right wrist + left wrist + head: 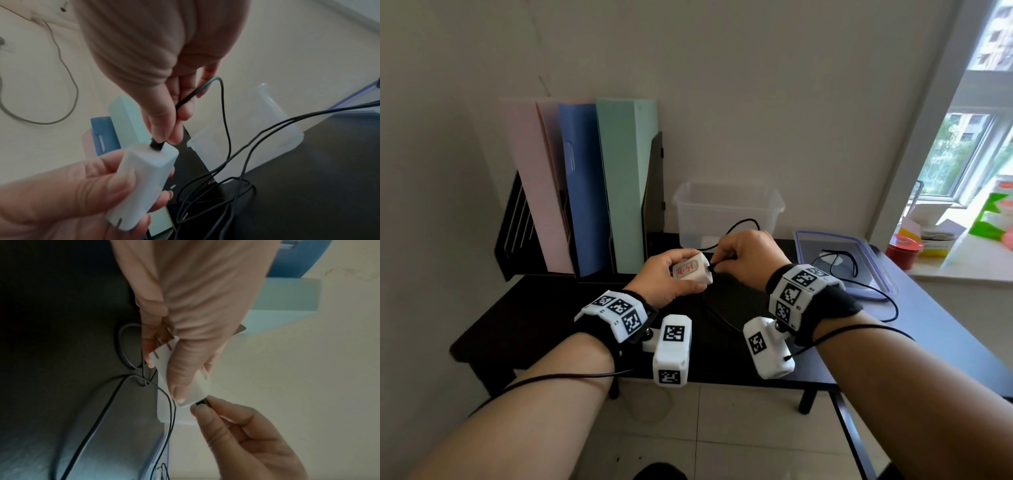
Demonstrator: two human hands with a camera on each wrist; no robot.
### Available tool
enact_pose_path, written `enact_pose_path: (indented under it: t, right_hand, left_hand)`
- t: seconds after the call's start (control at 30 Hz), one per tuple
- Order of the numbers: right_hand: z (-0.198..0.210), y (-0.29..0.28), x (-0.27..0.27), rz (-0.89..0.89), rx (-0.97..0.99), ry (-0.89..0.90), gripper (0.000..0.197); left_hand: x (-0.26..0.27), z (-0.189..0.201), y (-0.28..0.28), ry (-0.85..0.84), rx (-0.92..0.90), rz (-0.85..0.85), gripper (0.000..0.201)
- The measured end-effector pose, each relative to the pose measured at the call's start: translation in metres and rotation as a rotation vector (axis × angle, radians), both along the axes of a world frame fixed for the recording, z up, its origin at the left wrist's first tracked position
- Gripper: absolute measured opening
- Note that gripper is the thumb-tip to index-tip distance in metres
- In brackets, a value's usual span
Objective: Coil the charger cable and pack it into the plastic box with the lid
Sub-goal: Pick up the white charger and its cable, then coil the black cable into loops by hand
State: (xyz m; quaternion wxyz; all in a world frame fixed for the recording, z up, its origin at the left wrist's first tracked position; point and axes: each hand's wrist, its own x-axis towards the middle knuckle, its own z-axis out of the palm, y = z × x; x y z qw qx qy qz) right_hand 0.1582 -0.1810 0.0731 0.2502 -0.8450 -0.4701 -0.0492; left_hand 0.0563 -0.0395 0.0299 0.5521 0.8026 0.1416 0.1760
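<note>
My left hand (pixel 664 274) grips a white charger block (pixel 693 270) (pixel 144 181) (pixel 185 386) above the black table (pixel 551 322); its two metal prongs point toward the palm. My right hand (pixel 743 257) pinches the black plug (pixel 156 143) (pixel 202 402) of the cable where it enters the block's end. The thin black cable (pixel 743 224) (pixel 236 162) loops up behind the right hand and trails in loose loops across the table and over the lid (pixel 842 263). The clear plastic box (pixel 726 212) (pixel 257 129) stands open behind the hands.
A black file rack with pink, blue and green folders (pixel 619 185) stands at the back left. The blue-rimmed lid lies flat on the right of the table. A windowsill (pixel 955 253) to the right holds a red tin (pixel 902 248) and packets.
</note>
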Motion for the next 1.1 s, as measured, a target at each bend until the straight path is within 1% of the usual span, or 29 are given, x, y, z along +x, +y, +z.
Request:
enact_pose_path:
  t: [0.13, 0.23, 0.27, 0.33, 0.4, 0.43, 0.5, 0.53, 0.6, 0.67, 0.73, 0.8, 0.87, 0.9, 0.93, 0.97, 1.07, 1.1]
  right_hand:
    - [0.004, -0.001, -0.001, 0.016, -0.046, -0.026, 0.010]
    - [0.003, -0.002, -0.002, 0.018, 0.004, 0.011, 0.011]
    - [0.003, -0.001, -0.004, 0.029, 0.035, 0.032, 0.011]
    - [0.006, 0.003, -0.009, 0.072, 0.088, 0.048, 0.011]
    - [0.013, 0.005, -0.012, 0.100, 0.119, 0.026, 0.013]
    - [0.018, 0.004, -0.010, 0.098, 0.129, 0.004, 0.017]
    - [0.027, -0.001, 0.001, 0.054, 0.106, -0.023, 0.023]
    - [0.030, -0.005, 0.010, 0.021, 0.074, -0.029, 0.022]
    - [0.034, -0.012, 0.026, -0.050, 0.003, -0.036, 0.012]
    - [0.033, -0.017, 0.040, -0.105, -0.006, -0.004, 0.006]
    - [0.030, -0.020, 0.049, -0.152, 0.055, 0.066, 0.006]
    - [0.028, -0.021, 0.054, -0.177, 0.148, 0.154, 0.007]
    - [0.028, -0.022, 0.058, -0.204, 0.258, 0.230, 0.015]
    - [0.028, -0.021, 0.059, -0.221, 0.315, 0.250, 0.016]
    - [0.029, -0.020, 0.060, -0.236, 0.379, 0.272, 0.016]
    - [0.032, -0.019, 0.059, -0.246, 0.455, 0.305, 0.016]
    - [0.045, -0.011, 0.051, -0.254, 0.704, 0.467, 0.017]
    - [0.051, -0.008, 0.046, -0.231, 0.770, 0.518, 0.015]
  left_hand:
    - [0.000, 0.001, -0.002, 0.024, 0.067, -0.025, 0.063]
    - [0.001, 0.003, -0.009, 0.057, -0.015, -0.080, 0.055]
    - [0.002, 0.005, -0.013, 0.061, 0.007, -0.100, 0.051]
    - [0.005, 0.008, -0.019, 0.062, 0.136, -0.124, 0.046]
    - [0.006, 0.011, -0.018, 0.043, 0.176, -0.120, 0.041]
    - [0.006, 0.012, -0.015, 0.033, 0.153, -0.130, 0.033]
    - [0.002, 0.016, -0.007, -0.014, 0.040, -0.128, 0.015]
    - [0.000, 0.019, -0.003, -0.049, -0.033, -0.102, 0.015]
    - [-0.005, 0.028, 0.005, -0.131, -0.152, -0.058, 0.021]
    - [-0.009, 0.038, 0.014, -0.172, -0.228, -0.041, 0.021]
    - [-0.009, 0.045, 0.024, -0.192, -0.331, -0.013, 0.015]
    - [-0.007, 0.048, 0.033, -0.249, -0.472, 0.036, 0.017]
    - [-0.005, 0.048, 0.037, -0.336, -0.585, 0.073, 0.032]
    - [-0.006, 0.046, 0.037, -0.369, -0.619, 0.073, 0.039]
    - [-0.008, 0.046, 0.036, -0.380, -0.629, 0.057, 0.041]
    - [-0.009, 0.045, 0.034, -0.358, -0.593, 0.044, 0.039]
    - [-0.011, 0.044, 0.026, -0.187, -0.337, 0.013, 0.030]
    - [-0.010, 0.044, 0.023, -0.159, -0.302, -0.001, 0.029]
